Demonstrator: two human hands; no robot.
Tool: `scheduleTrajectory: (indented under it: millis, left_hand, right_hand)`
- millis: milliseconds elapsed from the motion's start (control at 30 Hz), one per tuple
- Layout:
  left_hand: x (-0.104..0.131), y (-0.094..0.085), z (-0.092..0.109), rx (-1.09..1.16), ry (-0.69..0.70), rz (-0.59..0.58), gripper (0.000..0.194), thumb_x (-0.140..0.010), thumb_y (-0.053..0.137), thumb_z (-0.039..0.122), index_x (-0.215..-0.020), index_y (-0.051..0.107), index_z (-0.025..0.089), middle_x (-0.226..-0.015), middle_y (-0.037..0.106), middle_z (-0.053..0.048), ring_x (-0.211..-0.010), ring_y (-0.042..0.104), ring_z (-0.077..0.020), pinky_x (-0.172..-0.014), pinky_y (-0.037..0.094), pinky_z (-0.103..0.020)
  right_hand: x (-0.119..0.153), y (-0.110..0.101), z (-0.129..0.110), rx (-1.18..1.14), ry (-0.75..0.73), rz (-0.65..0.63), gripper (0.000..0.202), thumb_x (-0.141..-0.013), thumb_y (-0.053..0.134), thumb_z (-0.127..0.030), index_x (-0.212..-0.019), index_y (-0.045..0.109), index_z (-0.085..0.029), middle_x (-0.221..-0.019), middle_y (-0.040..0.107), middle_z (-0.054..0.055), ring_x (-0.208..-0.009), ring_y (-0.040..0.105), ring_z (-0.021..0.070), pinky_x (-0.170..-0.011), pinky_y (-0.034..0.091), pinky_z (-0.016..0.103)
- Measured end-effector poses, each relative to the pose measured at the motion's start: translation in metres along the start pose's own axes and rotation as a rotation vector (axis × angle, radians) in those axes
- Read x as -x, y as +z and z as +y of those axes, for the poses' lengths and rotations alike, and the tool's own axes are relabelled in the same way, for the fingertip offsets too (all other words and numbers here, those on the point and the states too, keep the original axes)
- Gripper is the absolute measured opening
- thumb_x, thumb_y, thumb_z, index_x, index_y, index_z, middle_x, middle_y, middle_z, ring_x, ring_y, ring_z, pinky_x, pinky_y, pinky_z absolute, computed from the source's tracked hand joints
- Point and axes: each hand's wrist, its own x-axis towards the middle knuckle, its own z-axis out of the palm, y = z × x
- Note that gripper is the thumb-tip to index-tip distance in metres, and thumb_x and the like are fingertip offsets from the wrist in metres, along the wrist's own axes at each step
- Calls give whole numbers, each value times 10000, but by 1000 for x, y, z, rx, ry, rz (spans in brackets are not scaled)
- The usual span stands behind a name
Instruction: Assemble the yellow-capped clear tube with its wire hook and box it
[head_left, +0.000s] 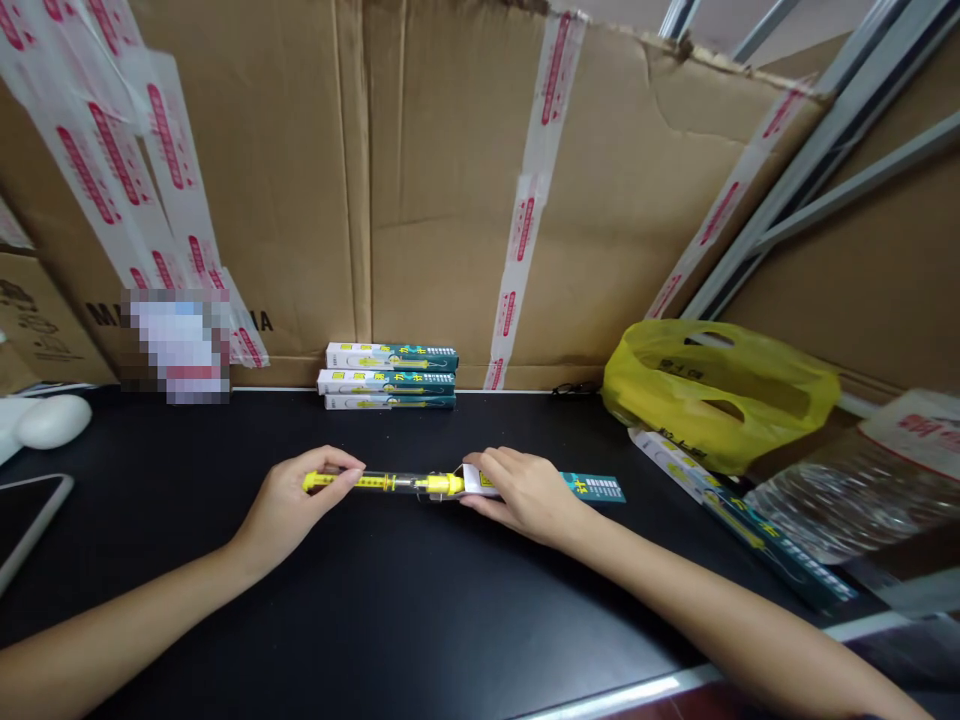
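A spring scale (409, 484) with a clear tube and yellow ends lies level above the black table, its right end at the mouth of a slim white-and-green box (600, 487). My left hand (304, 495) pinches the scale's yellow left end between thumb and fingers. Wrapped over the box near its mouth is my right hand (525, 490), which hides the box's middle. Whether the scale's tip reaches inside the box I cannot tell.
Several similar boxes (390, 375) are stacked against the cardboard wall (435, 200). Rightward are a yellow plastic bag (675, 370), another slim box (750, 520) and wrapped clear bottles (832, 490). A white-edged tablet (30, 520) and a white rounded object (52, 422) lie left.
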Motion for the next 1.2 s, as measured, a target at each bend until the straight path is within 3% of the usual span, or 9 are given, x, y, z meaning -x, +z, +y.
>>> scheduleTrajectory:
  millis: [333,433,533,633,733,833,1000,1200]
  left_hand:
    - [3,0,3,14,33,-17,259,-834,617,424,-824,718,185,-816,735,-38,-772,685,-171,-715,524,-229]
    - [3,0,4,9,36,-30,270,-836,610,429,-812,719,183,-800,732,-37,-750,680,-168,-695,520,-228]
    - [4,1,3,4,25,-37,282,-839,607,441,-813,721,185,-804,733,-36,-753,678,-171,-703,520,-236]
    - [3,1,2,4,12,-40,291,-840,609,451,-826,723,184,-811,735,-40,-760,675,-174,-705,518,-239]
    - [2,2,1,5,5,-39,295,-838,610,454,-825,724,182,-818,739,-47,-760,671,-179,-703,517,-244]
    - [3,3,1,5,-1,-58,301,-838,606,459,-814,726,184,-810,738,-45,-755,665,-177,-699,509,-241]
    - [7,4,5,-12,-21,-104,314,-841,597,470,-798,727,188,-688,679,-14,-606,579,-127,-572,443,-209]
    - [7,8,8,50,-137,-125,387,-858,543,502,-759,696,161,-483,470,42,-462,425,-91,-465,340,-203]
  right_hand:
    - [0,-2,-6,23,8,65,333,-969,461,-450,-1081,549,-149,-868,671,70,-759,631,209,-653,469,314]
    - [1,-1,-7,13,-55,92,274,-982,446,-356,-1152,504,-150,-901,659,74,-774,615,200,-665,470,307]
    - [0,-1,-7,30,-134,89,189,-993,415,-300,-1092,517,-176,-926,645,76,-764,592,186,-656,461,297]
    - [-1,-3,-8,61,-139,79,166,-988,418,-290,-1029,539,-183,-908,632,72,-735,575,182,-635,455,297]
    - [-1,-5,-9,46,-117,88,201,-970,441,-276,-1109,542,-172,-912,639,79,-750,588,188,-647,470,302]
    - [1,-4,-11,-13,-105,129,272,-953,481,-312,-1168,528,-153,-954,666,98,-809,617,201,-691,493,315]
    - [2,-1,-16,-39,-128,166,400,-929,509,-520,-1075,560,-152,-944,689,95,-782,622,203,-673,484,322]
    - [0,-2,-17,97,-202,186,355,-974,453,-466,-1058,588,-148,-845,686,69,-715,595,182,-617,420,309]
